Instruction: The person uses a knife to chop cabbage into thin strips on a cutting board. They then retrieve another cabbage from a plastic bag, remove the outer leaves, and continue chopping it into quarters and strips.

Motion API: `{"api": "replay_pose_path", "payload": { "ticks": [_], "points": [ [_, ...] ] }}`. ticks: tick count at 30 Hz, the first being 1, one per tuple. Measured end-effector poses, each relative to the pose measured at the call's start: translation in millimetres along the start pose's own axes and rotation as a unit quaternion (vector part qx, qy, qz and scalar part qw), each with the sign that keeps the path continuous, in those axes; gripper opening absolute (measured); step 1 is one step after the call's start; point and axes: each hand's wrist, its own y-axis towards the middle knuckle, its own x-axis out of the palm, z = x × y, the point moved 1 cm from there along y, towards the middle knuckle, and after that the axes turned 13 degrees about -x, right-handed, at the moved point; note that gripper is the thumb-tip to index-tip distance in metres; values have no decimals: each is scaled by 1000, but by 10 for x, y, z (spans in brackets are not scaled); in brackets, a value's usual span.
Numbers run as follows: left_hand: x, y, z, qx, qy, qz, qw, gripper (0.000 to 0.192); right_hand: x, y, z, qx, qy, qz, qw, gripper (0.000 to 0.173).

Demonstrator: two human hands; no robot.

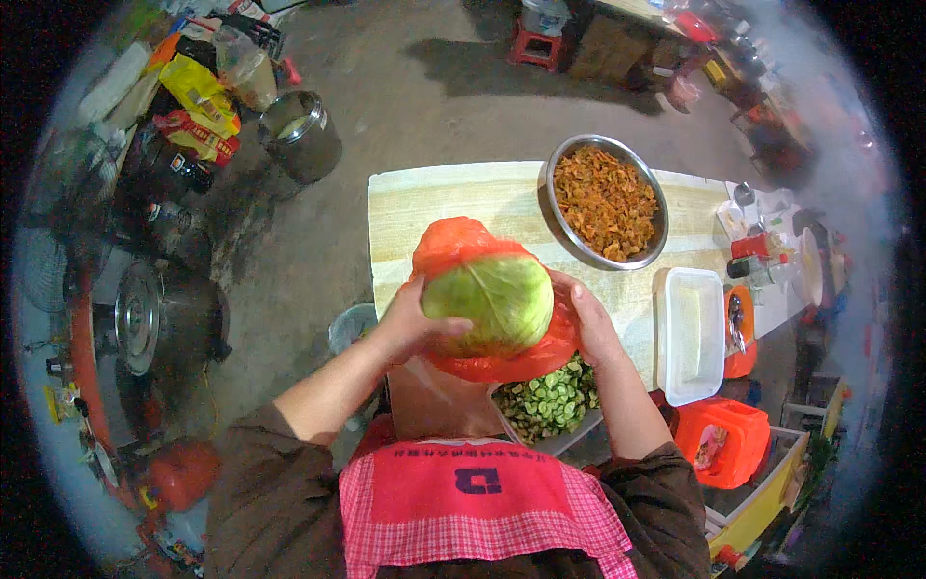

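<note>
A pale green cabbage (pixel 495 304) sits partly wrapped in a red plastic bag (pixel 456 242), held up above the table. My left hand (pixel 419 322) grips its left side, with the thumb lying across the leaves. On the right, my right hand (pixel 587 318) presses against the red bag around the cabbage, fingers partly hidden behind it. Below the bag, a container of sliced green vegetables (pixel 553 402) stands near my body, partly covered by the bag and my right arm. A brown board (pixel 448 405) lies left of that container.
On the wood-grain table (pixel 463 192) stand a steel bowl of reddish-brown chopped food (pixel 608 203) and a white plastic container (pixel 691 336). Bottles (pixel 767 268) crowd the right end. A red-orange plastic container (pixel 723 441) is at right, a metal pot (pixel 300 134) on the floor.
</note>
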Motion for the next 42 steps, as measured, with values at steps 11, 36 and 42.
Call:
{"api": "replay_pose_path", "payload": {
  "ticks": [11,36,42],
  "points": [
    [-193,-301,-159,-42,-449,-145,881,62,535,-308,-175,-64,35,84,994,60],
    [324,-1331,-590,-114,251,-274,921,55,1806,-2501,443,-38,554,206,806,102],
    [1118,-1821,-773,242,430,-197,847,34,1753,-3863,660,-48,563,274,778,117]
  ]
}}
